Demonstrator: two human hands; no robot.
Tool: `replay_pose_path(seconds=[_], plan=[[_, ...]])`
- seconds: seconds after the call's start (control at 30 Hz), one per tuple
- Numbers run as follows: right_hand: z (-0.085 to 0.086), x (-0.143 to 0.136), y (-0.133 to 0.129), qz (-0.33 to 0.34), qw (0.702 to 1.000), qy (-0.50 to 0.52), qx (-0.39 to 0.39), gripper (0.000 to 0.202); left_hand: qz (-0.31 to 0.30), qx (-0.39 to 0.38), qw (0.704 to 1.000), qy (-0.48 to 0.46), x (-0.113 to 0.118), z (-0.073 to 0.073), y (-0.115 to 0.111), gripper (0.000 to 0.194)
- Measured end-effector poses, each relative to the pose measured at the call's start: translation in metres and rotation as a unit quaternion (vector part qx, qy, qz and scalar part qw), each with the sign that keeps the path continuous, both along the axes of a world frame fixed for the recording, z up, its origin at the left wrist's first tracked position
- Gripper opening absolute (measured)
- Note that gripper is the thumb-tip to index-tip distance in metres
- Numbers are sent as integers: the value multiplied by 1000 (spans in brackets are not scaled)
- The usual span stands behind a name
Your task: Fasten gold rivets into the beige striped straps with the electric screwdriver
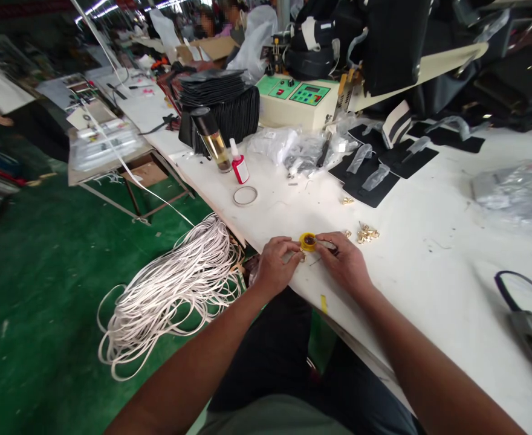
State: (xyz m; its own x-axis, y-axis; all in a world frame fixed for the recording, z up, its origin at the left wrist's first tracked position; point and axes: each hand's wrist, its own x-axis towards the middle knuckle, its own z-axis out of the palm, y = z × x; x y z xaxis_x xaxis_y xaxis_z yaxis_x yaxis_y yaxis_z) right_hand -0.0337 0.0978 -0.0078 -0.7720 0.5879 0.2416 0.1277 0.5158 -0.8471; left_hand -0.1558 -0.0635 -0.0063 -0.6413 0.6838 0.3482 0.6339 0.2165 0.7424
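One gold-coloured metal piece (303,257): left hand (275,264) pinching it; right hand (345,260), grip unclear, touching round yellow dish (308,242); steadying advised.

Yellow container (308,242): small, round and shallow, with a bright rim; its opening faces up, and dark brown matter shows inside. Small gold-coloured piece (303,257): shiny, on the near side of the yellow container, just beside it; its exact shape is too small to tell. Main heap of gold-coloured pieces (367,234): glossy, loosely piled at mixed angles, to the right of the yellow container and apart from it. Smaller cluster (347,200): likewise gold-coloured, lying loose beyond the yellow container and to its right, separate from the main heap
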Motion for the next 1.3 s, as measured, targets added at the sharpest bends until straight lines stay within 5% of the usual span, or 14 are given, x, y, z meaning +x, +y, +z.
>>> replay_pose_path(seconds=[0.33, 0.73, 1.3], plan=[[3, 1, 0, 6, 999, 8, -49, 26, 5, -5, 1000, 7, 1, 0, 2, 9], [31, 12, -8, -47, 952, 57, -296, 39, 44, 14, 999, -27, 1, -1, 3, 6], [23, 9, -11, -30, 961, 24, -275, 37, 41, 10, 999, -17, 2, -2, 4, 6]])
